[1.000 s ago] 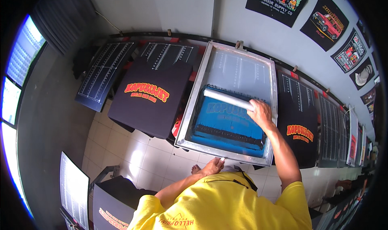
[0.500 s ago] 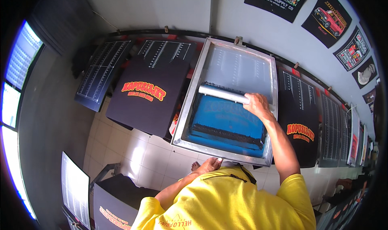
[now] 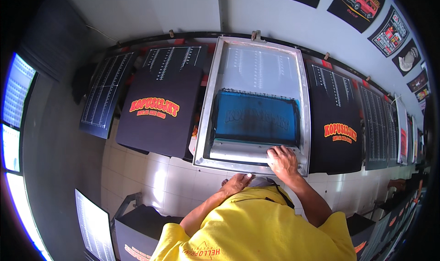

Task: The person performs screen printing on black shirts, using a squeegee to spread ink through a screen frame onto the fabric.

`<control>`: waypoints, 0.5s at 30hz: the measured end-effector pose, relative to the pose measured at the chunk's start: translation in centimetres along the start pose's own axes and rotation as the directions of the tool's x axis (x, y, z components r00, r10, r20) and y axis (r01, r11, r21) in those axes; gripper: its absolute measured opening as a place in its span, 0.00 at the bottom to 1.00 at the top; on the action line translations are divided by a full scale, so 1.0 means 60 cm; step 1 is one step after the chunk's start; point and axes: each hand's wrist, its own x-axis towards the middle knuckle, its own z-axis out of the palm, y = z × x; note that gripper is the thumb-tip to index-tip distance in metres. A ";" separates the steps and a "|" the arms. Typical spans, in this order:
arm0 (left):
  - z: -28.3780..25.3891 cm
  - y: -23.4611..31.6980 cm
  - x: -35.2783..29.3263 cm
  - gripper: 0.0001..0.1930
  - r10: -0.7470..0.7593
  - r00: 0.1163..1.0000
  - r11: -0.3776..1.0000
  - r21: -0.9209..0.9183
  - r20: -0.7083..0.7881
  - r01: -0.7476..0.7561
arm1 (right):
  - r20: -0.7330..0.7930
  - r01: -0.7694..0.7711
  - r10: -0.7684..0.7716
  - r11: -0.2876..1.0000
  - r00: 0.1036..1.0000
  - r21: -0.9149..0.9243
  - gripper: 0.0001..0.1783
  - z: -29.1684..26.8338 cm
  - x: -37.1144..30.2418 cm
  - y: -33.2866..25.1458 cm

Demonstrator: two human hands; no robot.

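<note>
At the far left, a dark board (image 3: 105,93) covered in white ruled marks tilts toward the window side. Next to it, black cloth (image 3: 153,89) with a red-and-yellow print is drawn over the near part of another board, leaving marks bare toward the far edge, perhaps for lining it up.

Then comes the metal-framed screen (image 3: 214,84), its far edge by a small metal fitting (image 3: 256,35) on the rail, probably there to locate it. The left hand (image 3: 237,184) is at the middle of the near edge, fingers curled; I can't tell whether they grip the frame, though the spot would suit steadying it.

Inside, parallel to that near edge and just below the blue panel (image 3: 256,116), lies the squeegee (image 3: 238,152). The right hand (image 3: 283,162) has its fingers closed over it, right of centre, presumably for one-handed control.

Beyond the right edge, another printed black cloth (image 3: 337,151) covers its board.
</note>
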 end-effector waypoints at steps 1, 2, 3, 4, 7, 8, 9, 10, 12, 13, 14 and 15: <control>-0.004 0.047 -0.028 0.21 -0.044 0.999 0.997 0.063 0.019 0.042 | 0.017 -0.018 0.018 1.000 1.000 -0.007 0.12 0.000 -0.005 -0.004; -0.012 0.086 -0.051 0.20 -0.084 0.996 0.989 0.126 0.032 0.079 | 0.028 -0.029 0.029 1.000 0.999 0.001 0.12 -0.002 -0.007 -0.006; -0.023 0.103 -0.064 0.18 -0.037 0.998 0.983 0.181 0.053 0.027 | 0.035 -0.033 0.032 0.999 0.999 0.010 0.12 -0.003 -0.004 -0.009; -0.027 0.119 -0.080 0.19 0.172 0.985 0.938 0.307 -0.015 -0.159 | 0.045 -0.044 0.043 0.999 0.998 0.018 0.13 -0.003 -0.004 -0.009; -0.064 0.180 -0.131 0.16 0.626 0.773 0.551 0.759 -0.102 -0.346 | 0.072 -0.047 0.043 0.998 0.996 0.050 0.16 -0.017 0.001 -0.008; -0.078 0.215 -0.135 0.21 0.644 0.765 0.269 0.941 -0.016 -0.207 | 0.065 -0.052 0.049 0.998 0.997 0.038 0.18 -0.014 -0.003 -0.005; -0.093 0.230 -0.121 0.23 0.678 0.735 0.175 0.966 0.021 -0.189 | 0.054 -0.043 0.041 0.999 0.998 0.034 0.20 -0.008 -0.002 -0.002; -0.104 0.237 -0.106 0.25 0.706 0.705 0.081 0.982 0.064 -0.170 | 0.045 -0.035 0.034 0.999 0.998 0.028 0.22 -0.005 -0.001 0.000; -0.131 0.213 -0.066 0.26 0.660 0.742 0.009 0.987 0.116 -0.162 | 0.079 -0.059 0.057 0.998 0.995 0.027 0.26 -0.016 0.001 0.003; -0.136 0.210 -0.054 0.24 0.641 0.759 0.015 0.988 0.111 -0.157 | 0.066 -0.064 0.062 0.997 0.996 0.036 0.26 -0.027 0.000 0.010; -0.137 0.205 -0.047 0.22 0.614 0.786 0.058 0.989 0.072 -0.135 | 0.052 -0.069 0.066 0.997 0.996 0.046 0.26 -0.039 -0.004 0.018; -0.137 0.198 -0.043 0.21 0.582 0.812 0.098 0.989 0.035 -0.113 | 0.009 -0.042 0.043 0.995 0.999 -0.091 0.20 -0.053 -0.015 0.032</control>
